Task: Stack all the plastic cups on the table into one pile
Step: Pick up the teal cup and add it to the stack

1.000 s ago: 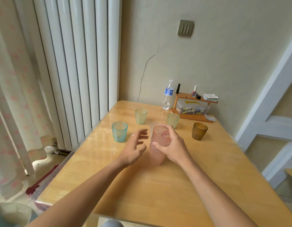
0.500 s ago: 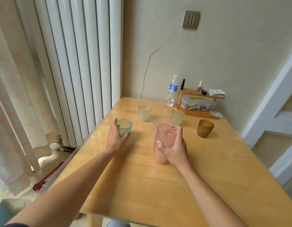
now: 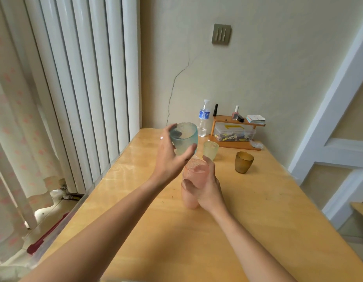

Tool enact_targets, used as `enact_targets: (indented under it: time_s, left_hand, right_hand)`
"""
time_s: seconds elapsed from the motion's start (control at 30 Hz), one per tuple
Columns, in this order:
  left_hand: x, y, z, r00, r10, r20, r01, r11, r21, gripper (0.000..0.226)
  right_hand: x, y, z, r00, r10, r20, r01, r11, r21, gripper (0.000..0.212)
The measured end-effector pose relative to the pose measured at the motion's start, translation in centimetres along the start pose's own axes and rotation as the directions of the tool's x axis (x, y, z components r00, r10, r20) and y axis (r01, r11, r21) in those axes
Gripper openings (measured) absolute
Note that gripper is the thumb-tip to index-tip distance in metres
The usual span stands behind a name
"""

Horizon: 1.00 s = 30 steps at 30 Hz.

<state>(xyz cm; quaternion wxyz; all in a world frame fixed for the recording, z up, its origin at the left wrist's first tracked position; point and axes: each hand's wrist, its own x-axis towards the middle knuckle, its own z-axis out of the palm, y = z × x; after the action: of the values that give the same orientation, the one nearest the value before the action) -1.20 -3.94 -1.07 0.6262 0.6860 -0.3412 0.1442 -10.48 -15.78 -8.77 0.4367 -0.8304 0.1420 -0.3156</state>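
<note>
My left hand (image 3: 170,159) holds a blue-green plastic cup (image 3: 184,137) in the air, above and just left of the pink stack. My right hand (image 3: 207,184) grips the stack of pink cups (image 3: 194,176), which stands on the wooden table (image 3: 176,241). A pale green cup (image 3: 210,150) stands behind the stack. A brown cup (image 3: 243,165) stands to the right. Another pale green cup seen earlier is hidden behind my left hand and the blue-green cup.
A water bottle (image 3: 203,119) and a small wooden shelf (image 3: 234,131) with a clear box and small bottles stand at the table's far edge by the wall. A white radiator (image 3: 85,78) and curtain (image 3: 11,139) run along the left side.
My left hand closed on the blue-green cup and lifted it off the table, up and right toward the pink stack. My right hand stays on the stack.
</note>
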Motion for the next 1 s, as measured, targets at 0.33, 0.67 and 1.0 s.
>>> enact_targets:
  time_s: [0.33, 0.67, 1.0]
  left_hand:
    - [-2.5, -1.9, 1.0, 0.941, -0.049, 0.336, 0.036, 0.998, 0.043, 0.074]
    - [-4.6, -2.6, 2.0, 0.927, -0.119, 0.357, 0.175, 0.976, -0.129, 0.057]
    - [-4.2, -4.5, 2.7, 0.997, 0.0, 0.077, 0.013, 0.986, -0.165, 0.058]
  right_hand:
    - [0.0, -0.2, -0.8, 0.996, 0.023, 0.092, -0.026, 0.999, 0.033, 0.059]
    - [-0.2, 0.8, -1.3, 0.969, 0.051, 0.242, -0.058, 0.998, 0.022, 0.078]
    - [1.5, 4.4, -2.3, 0.983, 0.086, 0.162, -0.103, 0.99, 0.094, 0.058]
